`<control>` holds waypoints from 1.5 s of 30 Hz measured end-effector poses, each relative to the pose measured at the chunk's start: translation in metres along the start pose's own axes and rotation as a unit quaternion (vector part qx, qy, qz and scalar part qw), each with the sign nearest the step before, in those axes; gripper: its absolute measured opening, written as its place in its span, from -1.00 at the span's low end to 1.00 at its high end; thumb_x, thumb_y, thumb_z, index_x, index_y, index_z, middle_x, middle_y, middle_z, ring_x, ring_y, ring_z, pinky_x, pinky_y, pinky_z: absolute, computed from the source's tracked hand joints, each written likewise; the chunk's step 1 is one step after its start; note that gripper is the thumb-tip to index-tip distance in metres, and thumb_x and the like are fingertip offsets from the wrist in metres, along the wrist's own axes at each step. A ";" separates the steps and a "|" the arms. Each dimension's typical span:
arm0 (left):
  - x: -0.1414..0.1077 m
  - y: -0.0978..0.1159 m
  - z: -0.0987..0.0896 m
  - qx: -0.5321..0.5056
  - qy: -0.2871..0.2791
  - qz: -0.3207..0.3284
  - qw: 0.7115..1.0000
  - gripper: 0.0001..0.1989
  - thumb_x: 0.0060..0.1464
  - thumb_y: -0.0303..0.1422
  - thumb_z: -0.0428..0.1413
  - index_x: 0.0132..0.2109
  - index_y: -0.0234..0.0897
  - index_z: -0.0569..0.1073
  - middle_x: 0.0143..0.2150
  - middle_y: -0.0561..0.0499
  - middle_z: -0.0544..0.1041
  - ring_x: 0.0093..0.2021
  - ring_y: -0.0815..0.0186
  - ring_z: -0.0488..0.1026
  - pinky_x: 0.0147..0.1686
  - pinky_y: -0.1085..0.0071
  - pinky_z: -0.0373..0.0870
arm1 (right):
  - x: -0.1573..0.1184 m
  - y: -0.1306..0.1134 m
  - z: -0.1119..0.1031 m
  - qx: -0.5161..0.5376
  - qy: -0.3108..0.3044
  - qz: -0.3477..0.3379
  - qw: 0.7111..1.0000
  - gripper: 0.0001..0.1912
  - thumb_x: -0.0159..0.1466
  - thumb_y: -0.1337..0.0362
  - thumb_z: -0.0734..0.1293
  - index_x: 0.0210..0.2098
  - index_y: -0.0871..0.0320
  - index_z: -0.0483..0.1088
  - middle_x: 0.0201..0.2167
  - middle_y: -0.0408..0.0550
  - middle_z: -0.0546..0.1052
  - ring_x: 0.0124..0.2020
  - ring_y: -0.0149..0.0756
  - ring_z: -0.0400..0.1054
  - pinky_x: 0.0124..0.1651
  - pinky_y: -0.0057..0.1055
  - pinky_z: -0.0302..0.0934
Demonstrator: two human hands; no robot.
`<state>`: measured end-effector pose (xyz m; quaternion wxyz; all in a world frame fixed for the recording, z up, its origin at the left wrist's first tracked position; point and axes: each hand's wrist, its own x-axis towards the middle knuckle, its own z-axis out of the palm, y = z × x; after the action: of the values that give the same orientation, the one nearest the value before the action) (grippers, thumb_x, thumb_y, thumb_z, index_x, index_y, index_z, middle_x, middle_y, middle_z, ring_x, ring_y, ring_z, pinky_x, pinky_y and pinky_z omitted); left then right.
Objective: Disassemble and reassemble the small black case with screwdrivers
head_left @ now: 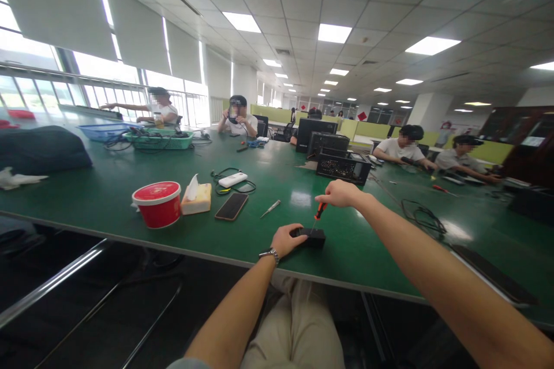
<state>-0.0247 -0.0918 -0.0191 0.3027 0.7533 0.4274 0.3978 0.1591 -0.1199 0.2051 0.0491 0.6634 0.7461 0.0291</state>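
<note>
A small black box-shaped device [318, 238] lies on the green table [242, 236] close to its front edge. My left hand [286, 240], with a metal-banded watch on the wrist, grips the device's left end. Above it, my right hand [340, 193] is closed round the handle of an orange and black screwdriver [320, 210]. The screwdriver stands nearly upright, tilted slightly, its thin shaft reaching down to the top of the device. Whether the tip sits in a screw is too small to tell.
To the left are a smartphone [232, 206], a pen-like tool [270, 208], a tissue pack [197, 196], a red tub [157, 204] and a white power bank [232, 179]. Black computer cases [344, 166] stand ahead. A black cable [422, 216] lies right. Several people sit around the table.
</note>
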 end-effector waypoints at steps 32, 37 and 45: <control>0.000 0.003 -0.002 0.003 -0.008 -0.004 1.000 -0.61 -0.06 -0.18 0.23 -0.08 -0.24 0.59 -0.17 -0.02 0.63 -0.16 0.17 0.53 -0.12 0.37 0.42 | -0.003 -0.004 0.000 0.003 0.022 -0.013 1.000 -0.53 0.19 -0.15 0.27 -0.37 0.12 0.55 -0.32 0.04 0.58 -0.26 -0.17 0.47 -0.35 -0.43 0.20; 0.000 0.005 -0.003 0.003 -0.008 -0.009 1.000 -0.62 -0.07 -0.18 0.23 -0.09 -0.24 0.59 -0.18 -0.01 0.62 -0.17 0.17 0.53 -0.09 0.35 0.41 | -0.001 -0.004 0.003 0.014 0.002 -0.043 0.999 -0.60 0.27 -0.06 0.28 -0.22 0.16 0.49 -0.21 0.00 0.54 -0.18 -0.21 0.43 -0.17 -0.29 0.31; -0.001 0.006 -0.003 0.001 -0.006 -0.020 1.000 -0.58 -0.08 -0.17 0.24 -0.07 -0.26 0.59 -0.17 -0.03 0.63 -0.17 0.15 0.53 -0.08 0.33 0.42 | 0.001 -0.002 0.007 0.064 -0.033 -0.105 0.992 -0.70 0.33 0.16 0.29 0.00 0.18 0.39 -0.01 -0.01 0.46 -0.10 -0.22 0.41 -0.07 -0.19 0.36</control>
<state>-0.0255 -0.0950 -0.0128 0.3124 0.7470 0.4414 0.3868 0.1579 -0.1190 0.1980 0.0340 0.5836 0.8101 -0.0459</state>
